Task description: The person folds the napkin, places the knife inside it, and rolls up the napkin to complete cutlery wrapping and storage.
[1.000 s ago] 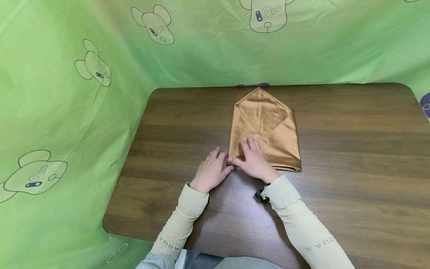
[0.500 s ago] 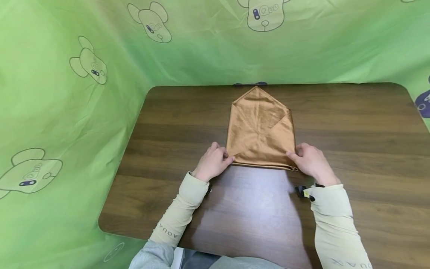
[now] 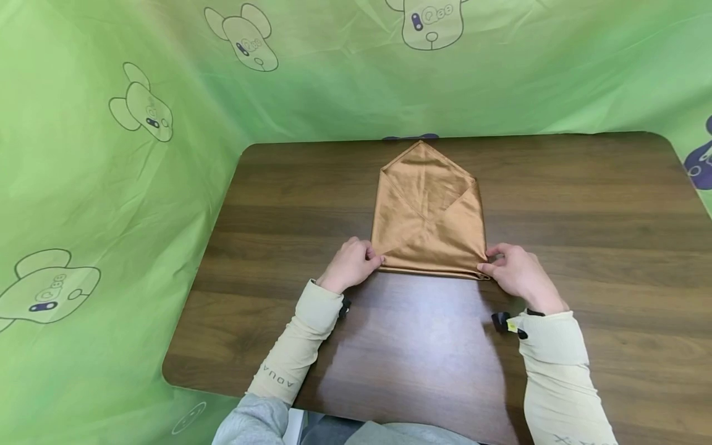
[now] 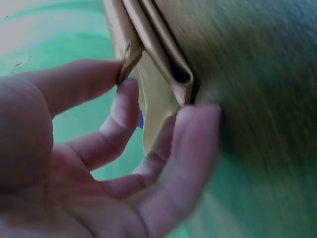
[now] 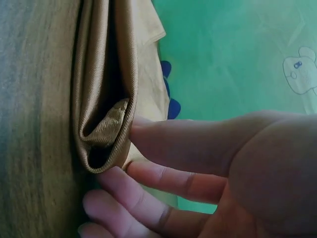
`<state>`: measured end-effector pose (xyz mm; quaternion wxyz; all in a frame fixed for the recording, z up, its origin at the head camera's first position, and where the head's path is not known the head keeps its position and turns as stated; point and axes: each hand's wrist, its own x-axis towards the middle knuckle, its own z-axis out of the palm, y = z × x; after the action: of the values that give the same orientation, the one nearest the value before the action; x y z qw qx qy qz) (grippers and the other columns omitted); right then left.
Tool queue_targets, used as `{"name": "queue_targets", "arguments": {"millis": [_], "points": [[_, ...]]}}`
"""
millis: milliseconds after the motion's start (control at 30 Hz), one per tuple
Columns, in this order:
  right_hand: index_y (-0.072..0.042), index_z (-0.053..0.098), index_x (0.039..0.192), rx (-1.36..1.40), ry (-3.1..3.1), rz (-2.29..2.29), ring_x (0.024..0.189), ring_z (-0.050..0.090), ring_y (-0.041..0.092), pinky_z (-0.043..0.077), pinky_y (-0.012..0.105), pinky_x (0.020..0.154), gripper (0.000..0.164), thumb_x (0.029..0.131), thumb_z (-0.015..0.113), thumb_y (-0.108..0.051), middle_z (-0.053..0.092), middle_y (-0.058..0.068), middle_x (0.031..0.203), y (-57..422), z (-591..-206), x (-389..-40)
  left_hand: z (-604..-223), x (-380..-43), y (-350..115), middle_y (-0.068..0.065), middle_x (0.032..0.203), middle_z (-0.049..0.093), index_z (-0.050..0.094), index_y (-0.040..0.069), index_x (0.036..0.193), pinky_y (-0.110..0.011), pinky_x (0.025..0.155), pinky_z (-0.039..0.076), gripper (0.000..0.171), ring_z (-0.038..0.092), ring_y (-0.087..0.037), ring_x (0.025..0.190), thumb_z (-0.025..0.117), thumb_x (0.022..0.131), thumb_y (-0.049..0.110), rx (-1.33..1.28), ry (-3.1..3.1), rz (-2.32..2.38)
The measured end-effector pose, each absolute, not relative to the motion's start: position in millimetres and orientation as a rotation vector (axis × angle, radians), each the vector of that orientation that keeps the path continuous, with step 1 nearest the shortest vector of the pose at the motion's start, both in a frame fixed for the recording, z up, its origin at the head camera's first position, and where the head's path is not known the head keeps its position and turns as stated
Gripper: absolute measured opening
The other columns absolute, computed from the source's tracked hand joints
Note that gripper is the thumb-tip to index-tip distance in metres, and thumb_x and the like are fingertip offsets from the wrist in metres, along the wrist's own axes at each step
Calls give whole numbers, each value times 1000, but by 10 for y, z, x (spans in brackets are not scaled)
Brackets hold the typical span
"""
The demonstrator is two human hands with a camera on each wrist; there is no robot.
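Shifted rightward, the right hand pinches the cloth by its corner.

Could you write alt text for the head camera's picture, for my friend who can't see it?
A person's left hand and right hand hold the near corners of a folded, satiny copper-brown cloth, its far end pointed. It lies on a wood-grain table before a green cartoon-printed curtain.

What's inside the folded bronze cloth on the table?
By the right hand, the cloth gapes at its end, showing a tucked-in flap of similar fabric. Deeper between the layers is covered, so I can't tell.
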<state>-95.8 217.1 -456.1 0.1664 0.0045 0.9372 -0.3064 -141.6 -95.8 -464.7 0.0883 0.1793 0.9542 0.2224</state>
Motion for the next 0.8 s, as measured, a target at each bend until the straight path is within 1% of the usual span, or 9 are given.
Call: {"name": "queue_targets", "arguments": {"millis": [133, 300, 433, 600, 700, 800], "points": [[3, 57, 120, 0, 2679, -867, 99, 63, 43, 46, 52, 82, 43, 91, 63, -27, 71, 22, 101, 2126, -4580, -948, -4644, -1427, -980, -5, 72, 60, 61, 9, 70, -34, 74, 45, 25, 55, -24, 80, 66, 89, 25, 500, 2825, 723], [0, 60, 110, -16, 2714, -879, 87, 64, 34, 45, 41, 73, 34, 88, 66, -25, 71, 16, 90, 2065, -4598, -943, -4642, -1434, -1008, -5, 74, 61, 64, 9, 71, -36, 80, 45, 24, 56, -24, 83, 66, 89, 25, 459, 2787, 749], [-1, 57, 107, -37, 2738, -860, 78, 62, 29, 43, 37, 66, 33, 86, 68, -23, 68, 13, 84, 2016, -4617, -965, -4658, -1452, -1030, -3, 72, 61, 65, 10, 68, -33, 77, 45, 24, 55, -22, 80, 67, 87, 25, 436, 2764, 780], [-1, 56, 107, -60, 2777, -820, 76, 59, 31, 43, 41, 65, 34, 84, 70, -21, 63, 16, 84, 1979, -4636, -983, -4670, -1471, -1053, 1, 64, 63, 66, 12, 65, -26, 68, 44, 24, 55, -17, 71, 68, 86, 24, 396, 2726, 812], [-3, 57, 106, -116, 2823, -811, 81, 56, 35, 43, 46, 68, 30, 83, 70, -17, 58, 19, 90, 1949, -4640, -975, -4670, -1475, -1060, 2, 61, 66, 67, 13, 65, -26, 68, 44, 23, 56, -15, 70, 68, 85, 24, 364, 2723, 803], [-4, 61, 106, -210, 2884, -791, 90, 51, 40, 41, 50, 74, 26, 82, 69, -11, 54, 21, 97, 1908, -4646, -961, -4670, -1479, -1058, 2, 62, 65, 67, 12, 64, -27, 70, 45, 23, 56, -17, 69, 67, 85, 22, 379, 2748, 770]]}}
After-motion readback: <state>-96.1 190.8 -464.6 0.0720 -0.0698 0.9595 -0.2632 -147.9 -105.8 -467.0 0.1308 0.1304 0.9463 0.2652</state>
